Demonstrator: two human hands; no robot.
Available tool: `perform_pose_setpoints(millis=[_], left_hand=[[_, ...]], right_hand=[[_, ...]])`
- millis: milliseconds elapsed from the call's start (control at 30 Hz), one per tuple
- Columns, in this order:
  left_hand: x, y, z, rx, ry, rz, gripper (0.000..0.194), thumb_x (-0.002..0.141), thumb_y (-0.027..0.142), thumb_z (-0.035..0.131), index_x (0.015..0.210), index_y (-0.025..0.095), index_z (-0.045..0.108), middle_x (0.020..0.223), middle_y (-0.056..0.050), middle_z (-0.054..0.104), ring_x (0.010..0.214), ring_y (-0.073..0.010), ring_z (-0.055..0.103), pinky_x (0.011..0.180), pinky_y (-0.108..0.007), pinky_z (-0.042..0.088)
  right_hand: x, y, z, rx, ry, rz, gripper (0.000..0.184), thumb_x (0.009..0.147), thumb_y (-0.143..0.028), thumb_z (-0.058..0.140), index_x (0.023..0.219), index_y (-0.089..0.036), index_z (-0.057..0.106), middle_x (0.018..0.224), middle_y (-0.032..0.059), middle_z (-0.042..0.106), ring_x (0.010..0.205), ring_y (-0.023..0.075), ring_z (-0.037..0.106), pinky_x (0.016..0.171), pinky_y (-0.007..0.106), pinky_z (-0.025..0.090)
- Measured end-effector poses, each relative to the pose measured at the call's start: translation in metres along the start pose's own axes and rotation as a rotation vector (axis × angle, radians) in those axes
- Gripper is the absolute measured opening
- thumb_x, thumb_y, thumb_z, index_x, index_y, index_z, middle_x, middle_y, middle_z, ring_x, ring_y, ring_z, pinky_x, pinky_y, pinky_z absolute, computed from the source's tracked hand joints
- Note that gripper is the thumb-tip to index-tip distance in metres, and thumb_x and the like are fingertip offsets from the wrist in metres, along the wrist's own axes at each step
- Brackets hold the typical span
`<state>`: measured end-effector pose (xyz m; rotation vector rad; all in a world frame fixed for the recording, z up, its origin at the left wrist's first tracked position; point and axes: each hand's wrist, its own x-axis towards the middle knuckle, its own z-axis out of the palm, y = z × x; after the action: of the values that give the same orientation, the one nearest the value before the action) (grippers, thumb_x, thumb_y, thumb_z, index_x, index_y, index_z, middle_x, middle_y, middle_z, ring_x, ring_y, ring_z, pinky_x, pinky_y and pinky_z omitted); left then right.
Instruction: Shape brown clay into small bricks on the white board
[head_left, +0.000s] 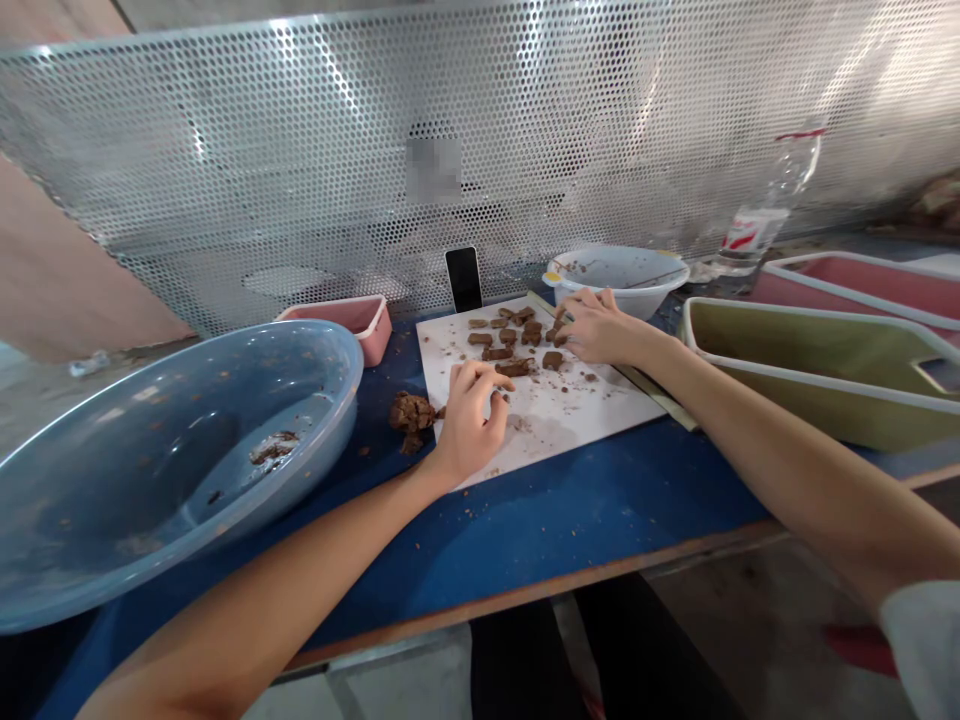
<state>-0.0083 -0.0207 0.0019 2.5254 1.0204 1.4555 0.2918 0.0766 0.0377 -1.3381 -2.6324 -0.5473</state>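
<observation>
A white board (555, 440) lies on the blue table, bearing several small brown clay-like pieces (507, 337) and scattered crumbs. Over its left front part is my left hand (472, 415), fingers curled, with a gap between thumb and forefinger and nothing plainly held. A longer brown roll (516, 368) lies just beyond those fingertips. At the board's right side, my right hand (600, 330) has its fingertips closed down on a brown clay piece (553, 335), partly hidden by the fingers. A rough brown lump (410, 415) sits by the board's left edge.
A large blue basin (330, 400) stands left, a pink container (379, 330) behind it. A phone (464, 280) leans on the perforated metal screen (300, 200). At right are a white bowl (645, 300), a flat strip (660, 398), a bottle (761, 220), and a green bin (787, 385).
</observation>
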Motion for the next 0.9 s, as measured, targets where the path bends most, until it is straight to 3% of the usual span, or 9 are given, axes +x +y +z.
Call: perform_pose_setpoints(millis=[400, 733, 900], left_hand=[[0.000, 0.000, 0.000, -0.019, 0.001, -0.007, 0.021, 0.101, 0.007, 0.050, 0.100, 0.023, 0.064, 0.105, -0.007, 0.061, 0.102, -0.0250, 0.059, 0.095, -0.045, 0.052], [0.000, -0.001, 0.000, -0.028, -0.003, -0.004, 0.020, 0.100, 0.007, 0.051, 0.102, 0.023, 0.064, 0.105, -0.007, 0.061, 0.102, -0.0250, 0.059, 0.095, -0.044, 0.051], [0.000, -0.001, 0.000, -0.036, -0.002, -0.022, 0.022, 0.099, 0.006, 0.050, 0.102, 0.023, 0.065, 0.106, -0.007, 0.062, 0.105, -0.0254, 0.060, 0.098, -0.045, 0.051]], right_hand=[[-0.003, 0.000, 0.001, -0.042, 0.027, -0.012, 0.039, 0.096, -0.022, 0.049, 0.112, -0.018, 0.084, 0.140, 0.0216, 0.063, 0.133, 0.0446, 0.041, 0.102, 0.057, 0.030], [-0.002, -0.014, 0.000, -0.092, 0.174, -0.020, 0.042, 0.107, -0.028, 0.043, 0.113, -0.014, 0.082, 0.140, 0.0224, 0.062, 0.130, 0.0461, 0.046, 0.102, 0.060, 0.032], [0.000, -0.022, -0.005, -0.025, 0.256, 0.075, 0.040, 0.105, -0.027, 0.045, 0.122, -0.016, 0.079, 0.142, 0.0212, 0.061, 0.130, 0.0465, 0.046, 0.103, 0.063, 0.033]])
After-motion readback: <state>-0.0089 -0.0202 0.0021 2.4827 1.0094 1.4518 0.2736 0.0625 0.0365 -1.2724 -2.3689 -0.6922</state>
